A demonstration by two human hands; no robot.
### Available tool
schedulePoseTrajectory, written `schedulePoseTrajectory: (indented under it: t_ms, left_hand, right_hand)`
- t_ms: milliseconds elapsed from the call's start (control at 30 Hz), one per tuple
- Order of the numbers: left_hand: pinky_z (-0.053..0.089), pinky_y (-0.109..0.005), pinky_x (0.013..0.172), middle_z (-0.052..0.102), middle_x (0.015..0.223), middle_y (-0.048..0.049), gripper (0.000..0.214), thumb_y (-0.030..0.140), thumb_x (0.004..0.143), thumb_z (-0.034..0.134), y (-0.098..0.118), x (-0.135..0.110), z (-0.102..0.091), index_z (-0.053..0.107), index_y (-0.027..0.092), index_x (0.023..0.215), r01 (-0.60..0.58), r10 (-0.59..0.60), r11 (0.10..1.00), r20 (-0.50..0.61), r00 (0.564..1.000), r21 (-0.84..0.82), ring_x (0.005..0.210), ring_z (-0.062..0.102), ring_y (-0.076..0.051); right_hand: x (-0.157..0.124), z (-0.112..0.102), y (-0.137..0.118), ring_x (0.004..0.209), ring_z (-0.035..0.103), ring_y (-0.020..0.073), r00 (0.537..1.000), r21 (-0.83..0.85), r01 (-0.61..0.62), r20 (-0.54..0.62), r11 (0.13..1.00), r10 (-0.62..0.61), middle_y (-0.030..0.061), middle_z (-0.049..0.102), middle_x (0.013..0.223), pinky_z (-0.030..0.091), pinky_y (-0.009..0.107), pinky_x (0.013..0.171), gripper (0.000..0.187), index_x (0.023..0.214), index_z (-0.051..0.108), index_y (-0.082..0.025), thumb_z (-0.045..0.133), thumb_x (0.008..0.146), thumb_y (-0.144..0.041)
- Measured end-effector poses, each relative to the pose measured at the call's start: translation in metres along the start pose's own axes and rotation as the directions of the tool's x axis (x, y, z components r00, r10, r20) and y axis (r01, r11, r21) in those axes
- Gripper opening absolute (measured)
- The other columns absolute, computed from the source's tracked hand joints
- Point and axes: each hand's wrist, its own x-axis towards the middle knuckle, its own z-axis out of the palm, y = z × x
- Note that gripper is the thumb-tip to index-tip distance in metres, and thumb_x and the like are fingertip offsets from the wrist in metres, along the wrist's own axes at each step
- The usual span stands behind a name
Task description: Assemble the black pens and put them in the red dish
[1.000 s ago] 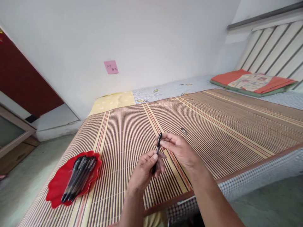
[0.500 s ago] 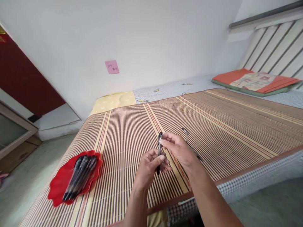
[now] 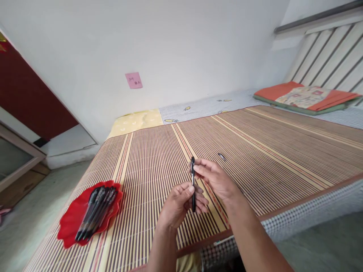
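A black pen (image 3: 193, 183) stands nearly upright between both hands above the striped bamboo mat (image 3: 255, 151). My left hand (image 3: 180, 204) pinches the pen's lower half with its fingers closed. My right hand (image 3: 214, 177) grips the pen's upper end between thumb and fingertips. To the left on the mat sits a red scalloped plate (image 3: 66, 226) with several black pens (image 3: 96, 213) lying side by side in it. A small dark pen part (image 3: 221, 156) lies on the mat just beyond my right hand.
The mat covers a bed whose near edge runs from lower left to right. An orange and patterned pillow (image 3: 306, 96) lies at the far right by a slatted headboard. A pink note (image 3: 133, 80) is stuck on the white wall. Bare floor lies left and right.
The pen has turned from a slight tilt to nearly upright and shifted a little right. Both hands stay closed on it. A thin dark rod seen beside my right wrist half a second ago no longer shows.
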Motion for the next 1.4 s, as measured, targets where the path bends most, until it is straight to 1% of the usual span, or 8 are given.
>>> schedulePoseTrajectory:
  t_ms: [267, 467, 633, 733, 833, 933, 1200, 1400]
  left_hand:
    - [0.045, -0.022, 0.048, 0.076, 0.07, -0.0117, 0.04, 0.047, 0.084, 0.081, 0.001, 0.002, 0.002, 0.06, 0.014, 0.084, -0.025, 0.028, 0.999, -0.082, 0.996, 0.039, 0.055, 0.072, -0.02]
    - [0.046, -0.025, 0.056, 0.07, 0.067, -0.0037, 0.047, 0.052, 0.077, 0.085, 0.0, -0.002, -0.001, 0.053, 0.019, 0.085, -0.106, 0.143, 0.985, -0.3, 0.943, 0.135, 0.052, 0.063, -0.015]
    - [0.036, -0.024, 0.058, 0.05, 0.063, 0.0038, 0.039, 0.047, 0.074, 0.083, 0.027, -0.03, -0.027, 0.059, 0.017, 0.073, -0.086, 0.412, 0.849, -0.551, 0.725, 0.521, 0.058, 0.047, -0.01]
    - [0.04, -0.027, 0.059, 0.057, 0.067, 0.0009, 0.034, 0.049, 0.078, 0.074, 0.058, -0.069, -0.051, 0.064, 0.017, 0.078, 0.15, 0.536, 0.67, -0.614, 0.579, 0.727, 0.061, 0.051, -0.014]
    - [0.042, -0.028, 0.065, 0.067, 0.076, -0.002, 0.027, 0.045, 0.082, 0.071, 0.09, -0.115, -0.076, 0.067, 0.019, 0.086, 0.452, 0.662, 0.457, -0.632, 0.403, 0.766, 0.07, 0.06, -0.018]
    - [0.038, -0.03, 0.065, 0.066, 0.069, -0.0019, 0.015, 0.034, 0.08, 0.07, 0.114, -0.152, -0.1, 0.065, 0.02, 0.081, 0.633, 0.705, 0.371, -0.65, 0.284, 0.679, 0.068, 0.06, -0.021]
    - [0.033, -0.031, 0.064, 0.06, 0.064, -0.0021, 0.008, 0.024, 0.075, 0.07, 0.124, -0.179, -0.136, 0.064, 0.02, 0.074, 0.773, 0.714, 0.247, -0.649, 0.263, 0.584, 0.066, 0.058, -0.024]
    - [0.04, -0.032, 0.068, 0.063, 0.068, -0.0026, 0.01, 0.027, 0.071, 0.073, 0.121, -0.176, -0.133, 0.068, 0.02, 0.075, 0.722, 0.77, 0.266, -0.591, 0.24, 0.639, 0.072, 0.061, -0.024]
  right_hand:
    - [0.005, -0.004, 0.003, 0.06, 0.057, 0.0108, 0.997, -0.087, 0.062, -0.04, 0.994, -0.066, 0.0039, 0.073, 0.095, 0.048, 0.025, 0.052, 0.026, 0.103, 0.072, -0.021, 0.075, 0.087, -0.041]
    - [0.008, -0.012, 0.003, 0.093, 0.072, 0.0223, 0.967, -0.315, 0.066, -0.215, 0.947, -0.138, 0.0093, 0.079, 0.104, 0.056, 0.035, 0.079, 0.044, 0.113, 0.076, -0.021, 0.078, 0.081, -0.051]
    - [0.009, -0.032, -0.003, 0.097, 0.074, 0.0286, 0.93, -0.435, 0.075, -0.294, 0.897, -0.22, 0.0131, 0.08, 0.107, 0.058, 0.042, 0.081, 0.047, 0.105, 0.079, -0.023, 0.079, 0.075, -0.059]
    - [0.008, -0.043, -0.007, 0.096, 0.074, 0.0307, 0.912, -0.456, 0.054, -0.34, 0.888, -0.23, 0.0123, 0.08, 0.106, 0.059, 0.045, 0.081, 0.05, 0.103, 0.08, -0.024, 0.078, 0.07, -0.063]
    - [0.005, -0.05, -0.009, 0.093, 0.074, 0.0309, 0.895, -0.46, 0.031, -0.382, 0.888, -0.229, 0.012, 0.081, 0.105, 0.059, 0.047, 0.083, 0.052, 0.101, 0.08, -0.025, 0.077, 0.068, -0.065]
    - [0.004, -0.051, -0.012, 0.088, 0.074, 0.0305, 0.885, -0.451, 0.024, -0.405, 0.892, -0.228, 0.0124, 0.081, 0.098, 0.06, 0.047, 0.08, 0.052, 0.1, 0.08, -0.024, 0.077, 0.066, -0.063]
    - [0.005, -0.047, -0.014, 0.086, 0.075, 0.0289, 0.906, -0.434, 0.059, -0.355, 0.899, -0.231, 0.0126, 0.081, 0.098, 0.062, 0.044, 0.075, 0.051, 0.097, 0.079, -0.024, 0.076, 0.068, -0.065]
    - [0.002, -0.053, -0.016, 0.084, 0.074, 0.0291, 0.884, -0.386, 0.092, -0.393, 0.918, -0.254, 0.0137, 0.08, 0.094, 0.061, 0.042, 0.071, 0.037, 0.093, 0.081, -0.027, 0.081, 0.071, -0.056]
